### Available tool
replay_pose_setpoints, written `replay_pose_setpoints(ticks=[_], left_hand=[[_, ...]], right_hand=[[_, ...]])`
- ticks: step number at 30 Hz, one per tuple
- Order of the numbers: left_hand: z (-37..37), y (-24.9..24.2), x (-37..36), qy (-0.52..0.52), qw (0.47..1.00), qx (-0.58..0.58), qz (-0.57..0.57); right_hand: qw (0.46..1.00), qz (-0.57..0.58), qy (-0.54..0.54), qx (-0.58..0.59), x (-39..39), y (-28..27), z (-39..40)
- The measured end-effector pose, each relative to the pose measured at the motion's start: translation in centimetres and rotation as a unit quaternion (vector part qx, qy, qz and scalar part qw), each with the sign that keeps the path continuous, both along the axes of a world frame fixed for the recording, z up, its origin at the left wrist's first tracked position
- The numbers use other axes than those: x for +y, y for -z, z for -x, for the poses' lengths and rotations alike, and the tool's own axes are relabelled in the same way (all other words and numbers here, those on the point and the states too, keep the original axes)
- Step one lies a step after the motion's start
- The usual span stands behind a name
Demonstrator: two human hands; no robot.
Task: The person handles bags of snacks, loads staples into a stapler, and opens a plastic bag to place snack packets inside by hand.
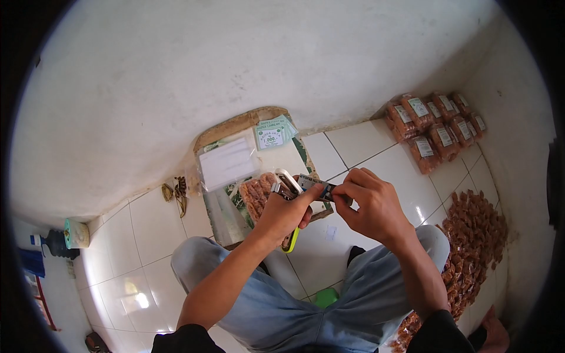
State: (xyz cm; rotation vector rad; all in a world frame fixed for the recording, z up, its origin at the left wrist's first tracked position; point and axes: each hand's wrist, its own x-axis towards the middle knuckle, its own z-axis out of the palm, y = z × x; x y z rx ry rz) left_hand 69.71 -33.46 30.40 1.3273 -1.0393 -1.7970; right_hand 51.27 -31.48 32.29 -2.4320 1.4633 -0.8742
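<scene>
My left hand [288, 213] is closed round a small printed box [313, 186], with the thumb on its face. A metal stapler-like tool [283, 190] also shows at this hand. My right hand [368, 203] pinches the box's right end. Behind and below the left hand is a white and lime-green framed object [291, 242], partly hidden. A clear bag of reddish-brown snacks [257, 194] lies just left of the hands on the low table [223, 136]. Printed green labels [272, 134] and a stack of clear plastic bags [228, 164] lie farther back.
Packed, labelled snack bags [435, 126] stand at the back right. A heap of small brown packets [474, 241] covers the floor at right. A green object [325, 297] is between my legs. A water bottle [57, 243] and a round container [76, 233] stand far left.
</scene>
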Motion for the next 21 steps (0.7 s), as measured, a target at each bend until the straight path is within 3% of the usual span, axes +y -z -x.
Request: replay_pose_setpoints(ticks=[21], left_hand=[[0.4,1.4,0.2,-0.007,1.0,-0.019,-0.013]], right_hand=[[0.999,0.011,0.02,0.042,-0.1,0.2,-0.3]])
